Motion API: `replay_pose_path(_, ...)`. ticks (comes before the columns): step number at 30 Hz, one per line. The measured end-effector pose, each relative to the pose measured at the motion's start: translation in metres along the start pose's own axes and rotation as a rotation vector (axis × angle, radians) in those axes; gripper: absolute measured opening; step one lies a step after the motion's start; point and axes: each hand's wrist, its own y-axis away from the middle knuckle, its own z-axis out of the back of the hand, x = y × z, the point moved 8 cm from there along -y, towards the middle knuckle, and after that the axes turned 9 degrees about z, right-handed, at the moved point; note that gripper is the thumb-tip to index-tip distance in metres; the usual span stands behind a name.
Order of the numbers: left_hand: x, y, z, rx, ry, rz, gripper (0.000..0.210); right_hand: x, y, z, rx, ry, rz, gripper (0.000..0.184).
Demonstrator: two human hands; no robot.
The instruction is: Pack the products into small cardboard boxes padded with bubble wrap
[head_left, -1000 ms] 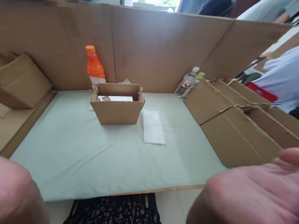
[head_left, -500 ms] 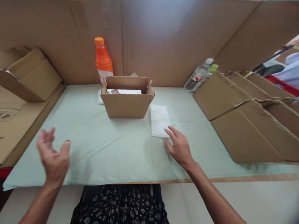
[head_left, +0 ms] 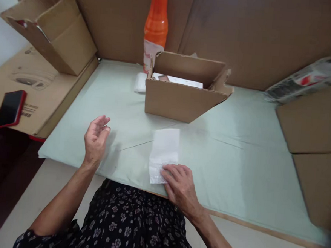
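A flat white rectangular packet (head_left: 165, 150), with a wrinkled lower end, lies on the pale green cloth in front of the small open cardboard box (head_left: 178, 102). My right hand (head_left: 180, 183) grips its near right corner, fingers on top; the thumb is partly hidden at the table edge. To the left, my left hand (head_left: 95, 140) hovers above the cloth with nothing in it, fingers slightly bent and apart from the thumb. White boxes (head_left: 182, 81) show inside the small cardboard box.
An orange bottle (head_left: 156, 25) stands behind the box, with a small white piece (head_left: 140, 83) beside it. On the left, a phone (head_left: 11, 107) and an open carton (head_left: 72, 38) rest on a flat box (head_left: 43, 89). A clear bottle (head_left: 304, 81) leans near cartons (head_left: 321, 127) at right.
My right hand has taken hold of the white packet and drawn it toward me, away from the box's right side. My left hand has moved inward. The view has tilted down and turned left.
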Motion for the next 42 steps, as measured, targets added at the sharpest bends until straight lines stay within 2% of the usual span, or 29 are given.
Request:
replay_pose_path(3,0.003,0.003,0.010,0.019,-0.087,0.034,0.032,-0.001,-0.007,0.001,0.010,-0.104,0.034,0.031)
replay_pose_path(5,-0.002,0.010,-0.005,0.112,-0.199,0.002,0.031,-0.020,-0.016,0.013,-0.054,-0.121,-0.020,0.034)
replay_pose_path(7,-0.009,0.022,-0.040,0.299,-0.315,-0.100,0.032,-0.045,-0.028,0.023,-0.108,-0.083,-0.120,0.031)
replay_pose_path(9,-0.013,0.038,-0.085,0.517,-0.433,-0.244,0.034,-0.068,-0.039,0.024,-0.110,-0.058,-0.213,0.028)
replay_pose_path(11,-0.011,0.052,-0.128,0.682,-0.554,-0.392,0.036,-0.087,-0.046,0.022,-0.101,-0.080,-0.279,0.027)
replay_pose_path(14,-0.002,0.061,-0.170,0.800,-0.690,-0.557,0.034,-0.106,-0.048,0.030,-0.166,-0.132,-0.339,0.025)
replay_pose_path(16,0.002,0.060,-0.180,0.813,-0.735,-0.619,0.033,-0.115,-0.049,0.043,-0.238,-0.145,-0.352,0.025)
replay_pose_path(18,0.003,0.059,-0.178,0.790,-0.755,-0.638,0.033,-0.124,-0.053,0.058,-0.289,-0.139,-0.360,0.027)
replay_pose_path(20,0.001,0.057,-0.168,0.741,-0.755,-0.621,0.034,-0.131,-0.058,0.070,-0.311,-0.130,-0.376,0.030)
replay_pose_path(23,-0.003,0.055,-0.145,0.632,-0.736,-0.524,0.035,-0.122,-0.060,0.068,-0.220,-0.180,-0.388,0.025)
replay_pose_path(25,-0.002,0.055,-0.132,0.596,-0.705,-0.384,0.036,-0.100,-0.056,0.052,-0.088,-0.252,-0.387,0.022)
replay_pose_path(27,0.005,0.061,-0.128,0.635,-0.637,-0.192,0.037,-0.074,-0.048,0.028,0.052,-0.287,-0.405,0.021)
replay_pose_path(29,0.011,0.075,-0.131,0.700,-0.534,-0.028,0.041,-0.054,-0.040,0.004,0.153,-0.231,-0.452,0.027)
replay_pose_path(31,0.009,0.091,-0.138,0.751,-0.407,0.042,0.044,-0.046,-0.035,-0.014,0.189,-0.152,-0.509,0.033)
replay_pose_path(34,0.001,0.112,-0.147,0.837,-0.230,0.050,0.046,-0.051,-0.027,-0.024,0.119,-0.175,-0.597,0.016)
replay_pose_path(36,0.000,0.116,-0.145,0.834,-0.170,0.065,0.045,-0.059,-0.019,-0.022,0.009,-0.311,-0.659,0.012)
replay_pose_path(38,0.002,0.108,-0.134,0.695,-0.180,0.084,0.045,-0.065,-0.010,-0.018,-0.135,-0.572,-0.720,0.015)
replay_pose_path(40,0.005,0.097,-0.121,0.529,-0.271,0.073,0.058,-0.063,-0.003,-0.017,-0.263,-0.908,-0.779,0.022)
replay_pose_path(42,0.008,0.091,-0.116,0.469,-0.432,0.039,0.076,-0.055,0.001,-0.017,-0.341,-1.189,-0.824,0.030)
